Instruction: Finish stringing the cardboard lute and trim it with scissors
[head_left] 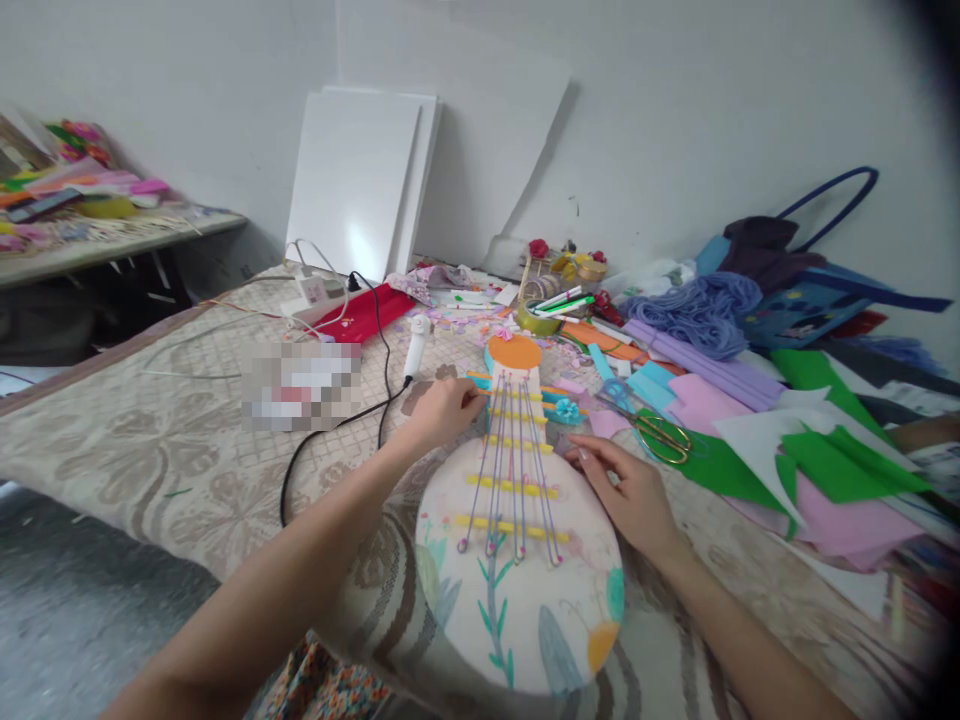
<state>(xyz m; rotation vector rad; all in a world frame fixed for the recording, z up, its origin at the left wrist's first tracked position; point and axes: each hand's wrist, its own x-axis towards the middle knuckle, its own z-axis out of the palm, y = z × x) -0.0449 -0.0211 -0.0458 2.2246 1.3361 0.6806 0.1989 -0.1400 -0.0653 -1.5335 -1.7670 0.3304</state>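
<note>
A handmade toy guitar [525, 600] lies flat on the patterned cloth, its neck pointing away from me. Its round white body is painted with leaves; yellow strips cross under purple strings, and the head is orange. Blue and orange sticks stand out from both sides of the neck, with a blue flower [567, 410] at the right. My left hand [448, 408] is closed, fingertips pinching at the left stick ends beside the neck; the exact grip is partly hidden. My right hand [619, 485] rests along the upper right edge of the body, fingers apart and holding nothing.
A white glue gun [417, 345] with a black cord lies left of the neck. Gold-handled scissors [664, 438] sit on green sheets at the right. Purple yarn [694, 315], a tape roll [538, 318] and paper scraps crowd the back. White boards [356, 180] lean against the wall.
</note>
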